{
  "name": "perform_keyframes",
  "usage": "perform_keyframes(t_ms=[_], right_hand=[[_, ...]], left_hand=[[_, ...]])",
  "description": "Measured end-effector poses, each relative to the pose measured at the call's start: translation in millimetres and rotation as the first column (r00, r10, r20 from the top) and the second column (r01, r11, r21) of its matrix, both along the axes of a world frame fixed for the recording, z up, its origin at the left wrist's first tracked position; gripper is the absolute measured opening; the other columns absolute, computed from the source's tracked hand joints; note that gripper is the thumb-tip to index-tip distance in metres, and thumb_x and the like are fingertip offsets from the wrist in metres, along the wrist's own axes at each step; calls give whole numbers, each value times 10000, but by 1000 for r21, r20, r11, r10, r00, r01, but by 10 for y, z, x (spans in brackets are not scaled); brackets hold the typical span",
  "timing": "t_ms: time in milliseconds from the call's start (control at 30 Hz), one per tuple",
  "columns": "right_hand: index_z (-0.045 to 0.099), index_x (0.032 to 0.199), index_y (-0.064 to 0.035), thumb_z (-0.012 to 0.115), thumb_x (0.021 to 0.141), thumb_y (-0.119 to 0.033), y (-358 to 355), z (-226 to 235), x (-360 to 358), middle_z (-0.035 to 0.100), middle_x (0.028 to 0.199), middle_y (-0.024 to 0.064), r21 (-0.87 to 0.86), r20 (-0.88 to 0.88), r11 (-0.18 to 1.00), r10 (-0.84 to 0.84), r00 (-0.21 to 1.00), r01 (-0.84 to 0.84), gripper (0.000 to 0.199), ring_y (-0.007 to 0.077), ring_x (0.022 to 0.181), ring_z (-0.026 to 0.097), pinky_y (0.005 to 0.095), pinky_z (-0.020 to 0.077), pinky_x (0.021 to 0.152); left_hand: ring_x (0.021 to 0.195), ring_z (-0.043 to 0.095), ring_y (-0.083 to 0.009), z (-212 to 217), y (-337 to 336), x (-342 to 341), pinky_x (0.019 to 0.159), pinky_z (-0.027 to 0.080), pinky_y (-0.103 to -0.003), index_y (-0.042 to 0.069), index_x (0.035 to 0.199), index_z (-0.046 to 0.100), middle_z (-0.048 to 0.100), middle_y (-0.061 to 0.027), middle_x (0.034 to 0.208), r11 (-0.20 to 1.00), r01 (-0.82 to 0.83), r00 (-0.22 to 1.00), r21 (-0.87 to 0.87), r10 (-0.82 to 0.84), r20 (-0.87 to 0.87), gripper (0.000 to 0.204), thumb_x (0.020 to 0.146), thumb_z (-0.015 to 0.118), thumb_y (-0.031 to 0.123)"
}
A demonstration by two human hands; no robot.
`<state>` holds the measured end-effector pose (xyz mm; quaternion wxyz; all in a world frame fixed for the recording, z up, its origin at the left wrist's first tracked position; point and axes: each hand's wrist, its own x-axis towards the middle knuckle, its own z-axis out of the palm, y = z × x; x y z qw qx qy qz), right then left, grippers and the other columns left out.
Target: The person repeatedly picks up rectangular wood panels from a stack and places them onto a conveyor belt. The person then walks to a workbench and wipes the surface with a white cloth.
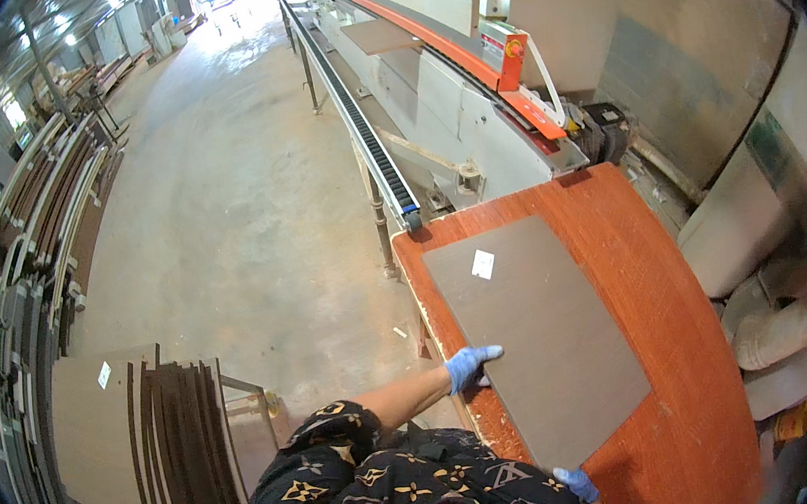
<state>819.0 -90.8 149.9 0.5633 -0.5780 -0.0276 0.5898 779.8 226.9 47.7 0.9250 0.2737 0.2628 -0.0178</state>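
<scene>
A flat brown panel [545, 335] with a small white label [483, 263] lies on a red-brown wooden table [674, 320]. On its left edge is my left hand [473, 368] in a blue glove, thumb over the top, gripping the board. My right hand [578, 484], also blue-gloved, is closed at the panel's near edge, close to my body. Part of its fingers is hidden.
Beyond the table runs a long machine with an orange rail [417, 34] and an orange control box [513, 59]. A narrow roller conveyor [354, 97] ends at the table's far left corner. Stacked brown boards [186, 450] stand at my left, before racks of strips [48, 225].
</scene>
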Motion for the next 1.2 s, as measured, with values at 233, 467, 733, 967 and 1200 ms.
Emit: perform_keyframes(t_ms=[233,467,733,967,1200], right_hand=[[379,1236,-40,682,659,-254,426,-179,90,479,1168,98,1,72,971,238,969,-238,686,249,1036,477,362,420,861],[379,1237,-13,622,720,-222,1914,-134,-176,480,1177,90,455,168,799,356,919,-393,609,242,1095,457,363,371,930],[446,1183,-112,550,837,-221,3120,18,-1250,578,1010,70,599,-279,646,722,633,-473,377,194,841,589,484,420,880],[548,1082,-141,548,838,-243,2806,-350,-1705,622,974,65,421,-444,747,664,601,-515,265,188,749,606,472,433,847],[563,1058,-157,522,851,-237,2482,-496,-1616,618,951,33,386,-469,808,588,659,-446,226,170,736,589,463,447,840]], left_hand=[[882,544,-151,1049,-87,-1256,799,453,-287,-10,1089,523,588,-55,956,711,-288,955,641,262,138,503,705,718,251],[821,556,-131,1555,-191,-2916,697,485,-275,17,1049,525,565,-44,940,230,-784,461,577,837,294,380,743,678,182],[896,573,-201,1494,-562,-4281,791,489,-347,65,1035,543,588,-85,965,-436,-870,-360,232,881,306,290,770,626,150],[889,522,-241,1177,-283,-5513,640,538,-355,57,937,563,512,-104,1035,-608,-781,-611,140,791,32,232,764,649,185],[992,519,-297,829,-66,-6802,882,403,-482,20,1164,401,518,-154,1155,-192,-220,24,956,979,202,489,831,526,355]])
